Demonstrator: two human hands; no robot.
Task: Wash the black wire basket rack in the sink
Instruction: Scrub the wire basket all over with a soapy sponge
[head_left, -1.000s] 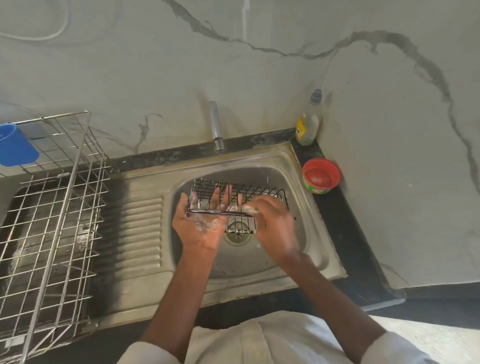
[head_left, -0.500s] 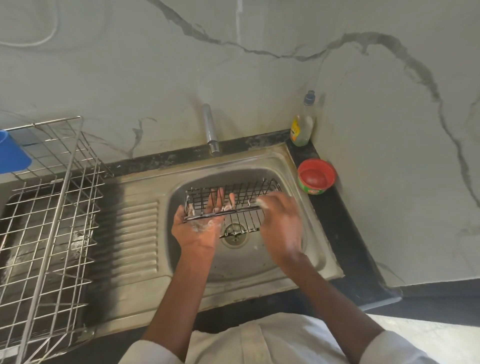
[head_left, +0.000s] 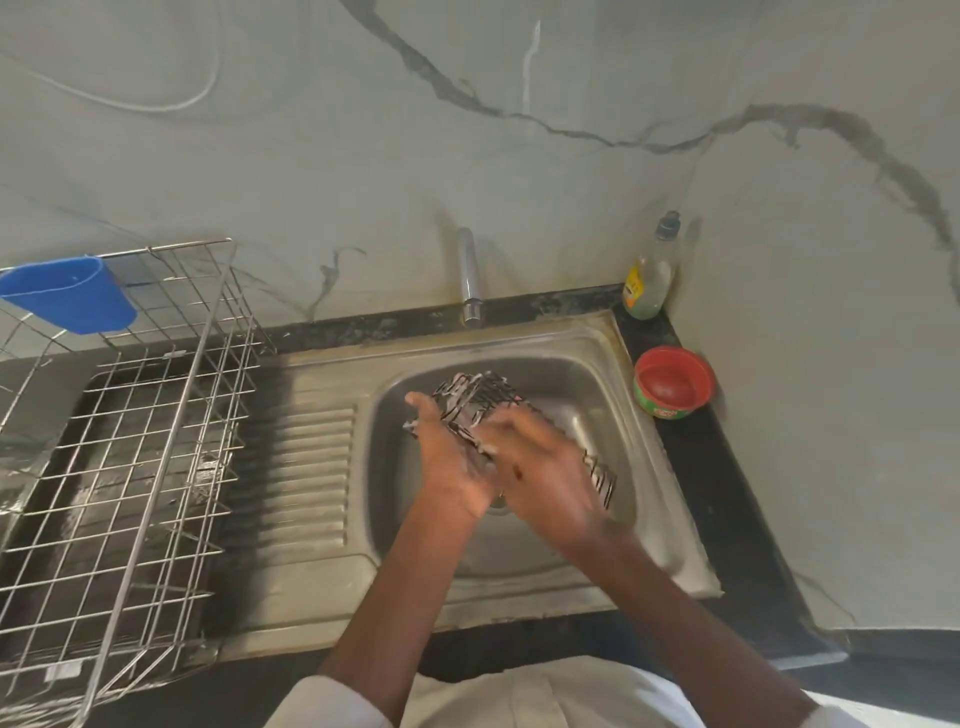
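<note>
The black wire basket rack (head_left: 480, 399) is soapy and tilted on a diagonal over the bowl of the steel sink (head_left: 613, 364). Its far corner points up and back, and its near end (head_left: 602, 480) sticks out to the right of my hands. My left hand (head_left: 447, 462) holds the rack from its left side, thumb up along the edge. My right hand (head_left: 545, 475) lies across the top of the rack with fingers stretched leftward, blurred by motion. The rack's middle is hidden under both hands.
The tap spout (head_left: 470, 280) stands behind the bowl; no water stream shows. A dish-soap bottle (head_left: 649, 275) and a red tub (head_left: 672, 382) sit at the right corner. A steel drying rack (head_left: 156, 441) with a blue cup (head_left: 67, 301) fills the left drainboard.
The rack has swung from lying level across the bowl to a diagonal tilt. My right hand slid left over it and now overlaps my left hand. The camera moved closer.
</note>
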